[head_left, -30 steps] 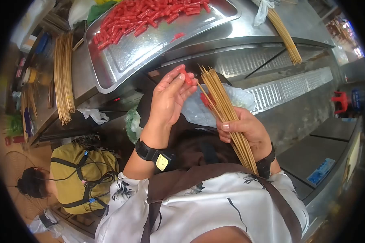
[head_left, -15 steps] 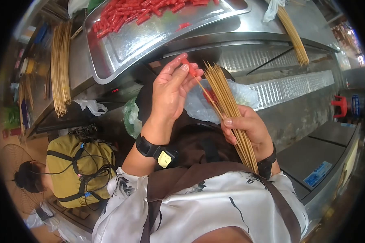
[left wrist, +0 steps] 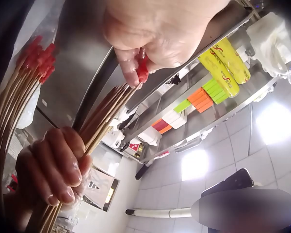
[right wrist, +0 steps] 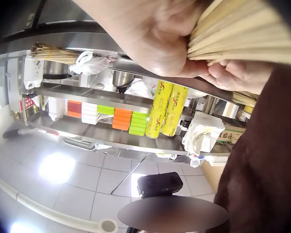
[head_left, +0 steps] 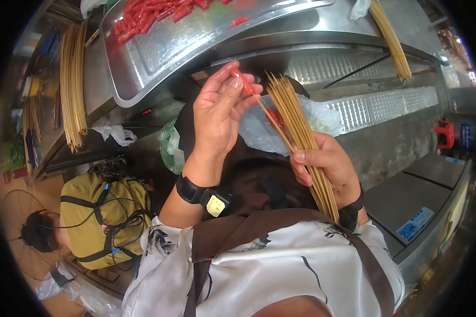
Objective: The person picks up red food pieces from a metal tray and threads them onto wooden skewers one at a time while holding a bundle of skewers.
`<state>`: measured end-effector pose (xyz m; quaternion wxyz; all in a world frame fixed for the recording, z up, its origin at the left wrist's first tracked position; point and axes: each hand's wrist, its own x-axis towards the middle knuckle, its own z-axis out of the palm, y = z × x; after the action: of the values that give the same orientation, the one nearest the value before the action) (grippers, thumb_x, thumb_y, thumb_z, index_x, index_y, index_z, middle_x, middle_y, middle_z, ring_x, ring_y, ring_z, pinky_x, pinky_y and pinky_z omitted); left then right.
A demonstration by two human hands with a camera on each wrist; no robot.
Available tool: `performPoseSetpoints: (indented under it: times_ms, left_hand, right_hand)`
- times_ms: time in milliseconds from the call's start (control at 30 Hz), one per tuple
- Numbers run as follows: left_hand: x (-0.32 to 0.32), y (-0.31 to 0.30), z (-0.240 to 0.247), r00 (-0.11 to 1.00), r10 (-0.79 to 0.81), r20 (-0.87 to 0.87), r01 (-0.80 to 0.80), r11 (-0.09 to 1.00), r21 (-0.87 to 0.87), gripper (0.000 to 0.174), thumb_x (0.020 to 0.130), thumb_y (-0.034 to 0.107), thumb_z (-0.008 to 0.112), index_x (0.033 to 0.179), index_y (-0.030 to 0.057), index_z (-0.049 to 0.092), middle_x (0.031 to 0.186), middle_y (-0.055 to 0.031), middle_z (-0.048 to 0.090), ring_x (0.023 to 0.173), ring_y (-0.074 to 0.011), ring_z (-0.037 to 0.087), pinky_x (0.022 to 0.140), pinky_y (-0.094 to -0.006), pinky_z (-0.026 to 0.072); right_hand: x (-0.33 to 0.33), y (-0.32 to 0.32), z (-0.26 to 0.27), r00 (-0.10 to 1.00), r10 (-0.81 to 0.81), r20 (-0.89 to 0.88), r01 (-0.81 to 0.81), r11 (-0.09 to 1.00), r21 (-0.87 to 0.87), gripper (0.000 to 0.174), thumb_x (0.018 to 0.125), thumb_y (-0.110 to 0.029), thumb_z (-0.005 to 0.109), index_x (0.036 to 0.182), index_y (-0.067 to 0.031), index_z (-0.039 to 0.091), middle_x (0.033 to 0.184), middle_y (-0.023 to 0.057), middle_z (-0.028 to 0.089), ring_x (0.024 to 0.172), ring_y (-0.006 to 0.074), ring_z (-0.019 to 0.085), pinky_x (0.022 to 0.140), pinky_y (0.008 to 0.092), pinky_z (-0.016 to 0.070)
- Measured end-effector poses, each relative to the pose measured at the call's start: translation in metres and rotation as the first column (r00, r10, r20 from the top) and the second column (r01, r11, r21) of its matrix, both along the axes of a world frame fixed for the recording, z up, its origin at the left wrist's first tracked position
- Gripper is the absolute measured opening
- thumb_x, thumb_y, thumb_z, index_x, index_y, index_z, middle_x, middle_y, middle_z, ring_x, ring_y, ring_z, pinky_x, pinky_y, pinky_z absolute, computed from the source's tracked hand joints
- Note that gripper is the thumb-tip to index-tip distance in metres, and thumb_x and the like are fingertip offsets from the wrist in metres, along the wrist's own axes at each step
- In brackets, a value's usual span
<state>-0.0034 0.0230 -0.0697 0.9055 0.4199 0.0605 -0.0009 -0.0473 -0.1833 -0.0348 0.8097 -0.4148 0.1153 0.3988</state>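
My left hand pinches a short, glossy red sausage-like piece between thumb and fingers. One bamboo skewer runs up from the bundle, its tip at the lower end of that piece. Lower right, my right hand grips a thick bundle of skewers, points upward. In the left wrist view the red piece peeks out between the fingers, with skewer tips right below. Skewers with red pieces on their ends lie at the left there.
A steel tray holding many red pieces stands on the counter. Skewer bundles lie at the left and upper right. Clear plastic spreads below the hands. Another person with an olive-yellow garment sits at lower left.
The red piece in my left hand has come onto line with one skewer, whose tip now meets it. Both hands have shifted slightly; the tray sits higher and further left in view.
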Motion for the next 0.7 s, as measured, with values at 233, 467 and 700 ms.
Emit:
performPoseSetpoints:
  times_ms: [233,467,700]
  left_hand:
    - [-0.003,-0.003,0.000,0.999,-0.011,0.034,0.007,0.992,0.125,0.033,0.092,0.008,0.055,0.124,0.0008,0.050,0.104,-0.0134,0.062,0.089,-0.0224,0.065,0.078,-0.0325,0.0544]
    - [-0.010,-0.008,-0.003,0.995,-0.053,0.086,0.037,0.984,0.177,0.034,0.092,0.007,0.055,0.125,0.0006,0.050,0.104,-0.0151,0.062,0.089,-0.0243,0.065,0.077,-0.0352,0.0546]
    - [-0.018,-0.016,-0.008,0.998,-0.028,0.054,0.022,0.994,0.112,0.033,0.091,0.004,0.057,0.123,-0.0020,0.051,0.101,-0.0145,0.062,0.088,-0.0249,0.065,0.079,-0.0378,0.0551]
  right_hand:
    - [0.000,0.000,-0.001,1.000,-0.014,-0.010,0.014,1.000,0.015,0.012,0.082,-0.005,0.062,0.089,-0.0006,0.054,0.065,0.0070,0.054,0.048,0.0129,0.052,0.044,0.0245,0.0402]
    - [0.000,0.001,0.000,0.999,-0.039,-0.036,0.039,0.999,0.011,0.012,0.082,-0.003,0.061,0.090,-0.0005,0.053,0.064,0.0067,0.054,0.046,0.0131,0.050,0.043,0.0252,0.0371]
    - [0.001,0.000,-0.001,0.996,-0.056,-0.064,0.058,0.998,0.020,0.014,0.081,-0.002,0.060,0.092,-0.0010,0.051,0.064,0.0066,0.053,0.046,0.0130,0.049,0.044,0.0253,0.0372]
